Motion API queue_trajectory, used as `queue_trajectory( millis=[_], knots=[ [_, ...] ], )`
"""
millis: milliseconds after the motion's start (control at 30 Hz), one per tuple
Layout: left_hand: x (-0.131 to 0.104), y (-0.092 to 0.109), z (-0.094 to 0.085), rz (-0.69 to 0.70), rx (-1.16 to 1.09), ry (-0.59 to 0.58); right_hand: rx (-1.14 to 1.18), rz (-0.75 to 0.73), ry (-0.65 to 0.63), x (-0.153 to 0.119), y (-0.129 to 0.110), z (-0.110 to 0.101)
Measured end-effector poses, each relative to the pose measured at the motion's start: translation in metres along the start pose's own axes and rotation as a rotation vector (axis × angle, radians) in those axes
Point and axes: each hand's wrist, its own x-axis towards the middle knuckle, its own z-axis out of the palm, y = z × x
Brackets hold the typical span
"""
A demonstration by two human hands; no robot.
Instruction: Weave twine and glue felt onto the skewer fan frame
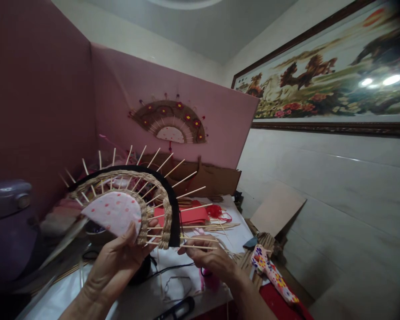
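Note:
A half-round woven fan frame (115, 212) is held up over the table, with pale sticks fanning outward, a dotted white centre, tan woven bands and a black outer band (175, 213). My left hand (123, 253) grips its lower middle, thumb on the dotted centre and fingers behind. At the right end of the black band, my right hand (205, 253) has its fingers closed around the ends of the lowest sticks, close to a thin black cord. Part of the right fingers is hidden behind the sticks.
Red paper (195, 216), a red yarn ball (214, 210) and loose sticks lie behind the fan. Dark-handled scissors (178, 310) rest at the front edge. A finished fan (171, 120) hangs on the pink board (226, 120). A flowered item (275, 275) lies at right.

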Motion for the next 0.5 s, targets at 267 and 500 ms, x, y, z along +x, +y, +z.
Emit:
queue_trajectory(
  millis=[267,500],
  knots=[
    [0.002,0.001,-0.001,0.013,-0.008,0.050,0.100,-0.039,0.048,0.005,0.011,-0.015],
    [0.002,0.001,-0.002,0.022,0.013,0.082,0.159,-0.142,-0.100,-0.005,0.013,-0.042]
  ],
)
